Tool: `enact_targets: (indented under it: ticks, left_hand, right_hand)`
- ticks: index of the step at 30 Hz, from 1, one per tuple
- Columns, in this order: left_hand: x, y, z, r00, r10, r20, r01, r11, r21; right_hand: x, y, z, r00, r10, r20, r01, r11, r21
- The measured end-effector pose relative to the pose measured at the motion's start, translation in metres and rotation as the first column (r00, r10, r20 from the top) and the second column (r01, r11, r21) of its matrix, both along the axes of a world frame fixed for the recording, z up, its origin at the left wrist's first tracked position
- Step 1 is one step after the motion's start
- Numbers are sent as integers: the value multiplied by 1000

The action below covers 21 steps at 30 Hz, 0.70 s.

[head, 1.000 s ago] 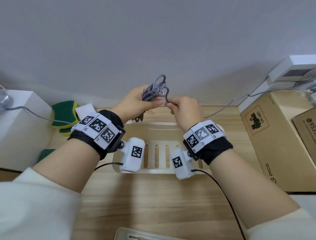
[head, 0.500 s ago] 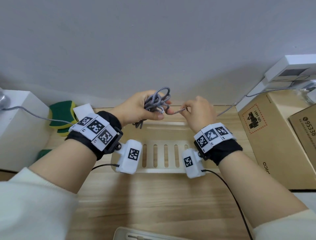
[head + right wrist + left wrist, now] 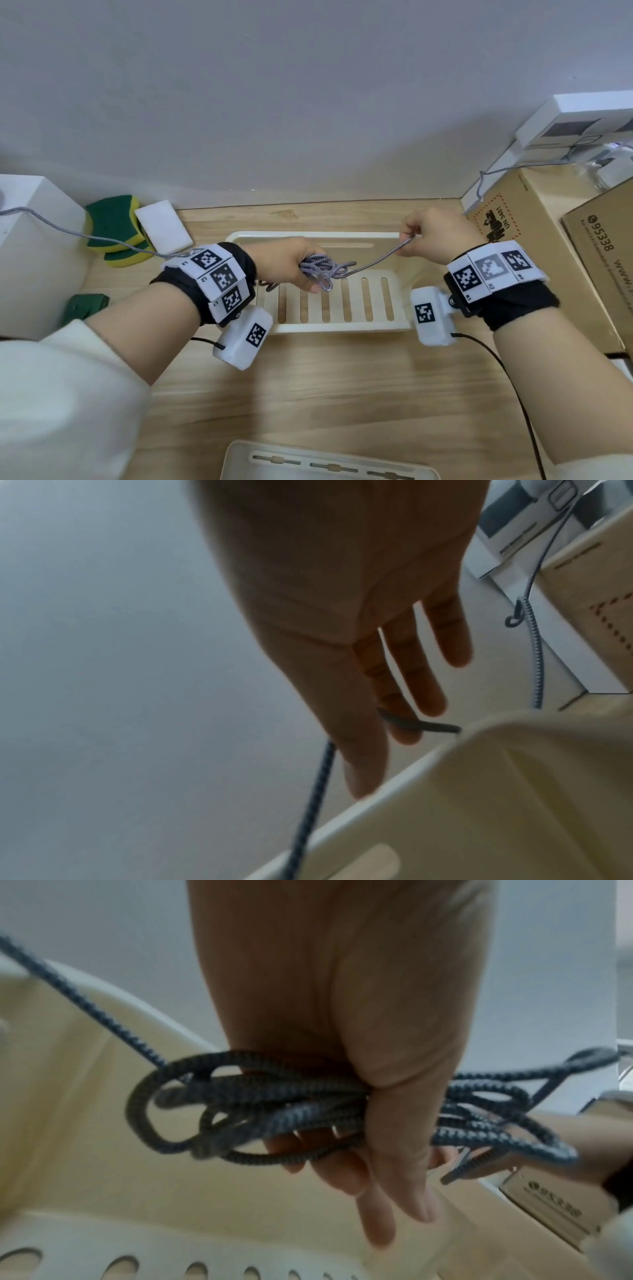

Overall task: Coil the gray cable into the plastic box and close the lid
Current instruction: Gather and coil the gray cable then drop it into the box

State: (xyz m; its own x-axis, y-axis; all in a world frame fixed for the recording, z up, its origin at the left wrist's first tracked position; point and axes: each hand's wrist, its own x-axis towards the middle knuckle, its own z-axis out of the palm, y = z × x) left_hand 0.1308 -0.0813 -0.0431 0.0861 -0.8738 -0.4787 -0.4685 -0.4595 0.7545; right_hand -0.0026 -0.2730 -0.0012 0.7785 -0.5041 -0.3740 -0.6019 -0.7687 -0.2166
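A cream plastic box (image 3: 318, 235) with a slotted floor sits open on the wooden desk. Just above it, my left hand (image 3: 308, 277) grips a bundle of gray braided cable (image 3: 323, 269), whose loops stick out on both sides of the fist (image 3: 274, 1110). One strand runs taut to the right to my right hand (image 3: 407, 241), which pinches it between thumb and forefinger (image 3: 404, 723) over the box's right rim (image 3: 445, 753). Beyond that hand the cable trails up over a cardboard box (image 3: 479, 185). The cream lid (image 3: 329, 462) lies flat at the near edge.
Two cardboard boxes (image 3: 548, 260) and stacked white boxes (image 3: 582, 120) crowd the right side. Green and yellow sponges (image 3: 113, 226) and a white block (image 3: 162, 222) lie at the back left beside a white box (image 3: 34, 246). Another gray cord (image 3: 68, 230) crosses there.
Both hands have come down from in front of the wall. The left has brought the bundle low over the box. The right has drawn away to the right, stretching one strand out.
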Motion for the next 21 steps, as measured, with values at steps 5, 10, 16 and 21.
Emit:
enact_targets:
  ticks: [5, 10, 16, 21]
  left_hand:
    - [-7, 0, -9, 999, -34, 7, 33, 989, 143]
    - [-14, -1, -19, 992, -87, 88, 64, 969, 239]
    - [-3, -5, -36, 975, -110, 191, 42, 944, 329]
    - [19, -22, -31, 975, -72, 211, 9, 958, 286]
  right_hand:
    - [-5, -5, 9, 984, -19, -179, 19, 1000, -3]
    - [-17, 1, -2, 953, -40, -301, 68, 994, 83]
    - [-12, 14, -26, 958, -23, -286, 53, 994, 100]
    - [8, 7, -29, 974, -45, -221, 83, 983, 167]
